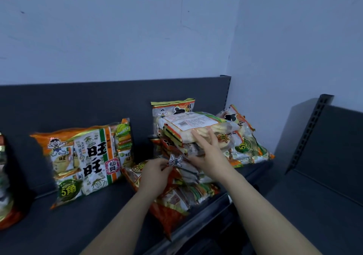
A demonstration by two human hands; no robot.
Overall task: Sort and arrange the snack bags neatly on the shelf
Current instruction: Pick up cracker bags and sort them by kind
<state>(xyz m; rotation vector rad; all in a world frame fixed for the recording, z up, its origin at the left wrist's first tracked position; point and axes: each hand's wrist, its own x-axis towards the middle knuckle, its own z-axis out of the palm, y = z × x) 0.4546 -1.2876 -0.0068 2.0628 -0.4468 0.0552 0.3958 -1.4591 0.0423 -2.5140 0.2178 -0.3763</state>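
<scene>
A dark grey shelf (82, 221) holds several rice-cracker snack bags. One orange and white bag (84, 160) leans upright against the back panel at the left. A loose pile of bags (182, 188) lies in the middle. On top of it sits a pale bag (198, 126), label side up. My right hand (208, 150) rests against this top bag with straight fingers, thumb under its edge. My left hand (155, 174) pinches the corner of a bag lower in the pile. Another bag (174, 107) stands behind the pile, and one more (247, 143) leans at the right.
Part of another bag (5, 196) shows at the far left edge. The shelf's back panel (98, 99) ends at a slotted upright (227, 88). A second dark shelf unit (324, 156) stands to the right. A pale wall rises behind.
</scene>
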